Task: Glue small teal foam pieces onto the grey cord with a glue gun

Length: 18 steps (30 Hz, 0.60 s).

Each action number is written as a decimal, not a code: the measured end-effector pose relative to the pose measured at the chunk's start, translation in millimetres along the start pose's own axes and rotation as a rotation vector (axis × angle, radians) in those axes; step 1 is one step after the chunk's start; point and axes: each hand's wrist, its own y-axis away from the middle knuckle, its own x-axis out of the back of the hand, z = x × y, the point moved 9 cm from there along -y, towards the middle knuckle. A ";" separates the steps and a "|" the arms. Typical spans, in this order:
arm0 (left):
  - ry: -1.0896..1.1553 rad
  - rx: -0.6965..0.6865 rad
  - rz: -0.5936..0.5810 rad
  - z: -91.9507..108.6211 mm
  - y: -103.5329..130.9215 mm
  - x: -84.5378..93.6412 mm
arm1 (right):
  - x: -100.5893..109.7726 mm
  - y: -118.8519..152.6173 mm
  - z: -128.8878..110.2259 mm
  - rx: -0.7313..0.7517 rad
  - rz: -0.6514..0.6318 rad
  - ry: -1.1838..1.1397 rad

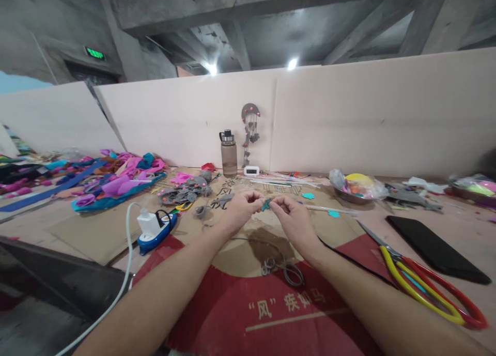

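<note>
Near the middle of the view, my left hand and my right hand face each other with fingertips pinched. Between them they hold a small teal piece, its details too small to make out. A grey cord trails across the cardboard below and ends in loose loops. Two turquoise cut-outs lie right of my hands, one farther back and one nearer. Left of my hands lies a pile of grey felt pieces.
Scissors and a black phone lie at the right. A bottle and a small clock stand at the back. At left are a power strip, a white cable and coloured fabric.
</note>
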 end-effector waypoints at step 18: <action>0.385 0.080 0.395 -29.6 -21.2 85.4 | 5.2 -2.9 -2.3 -0.064 -0.033 -0.017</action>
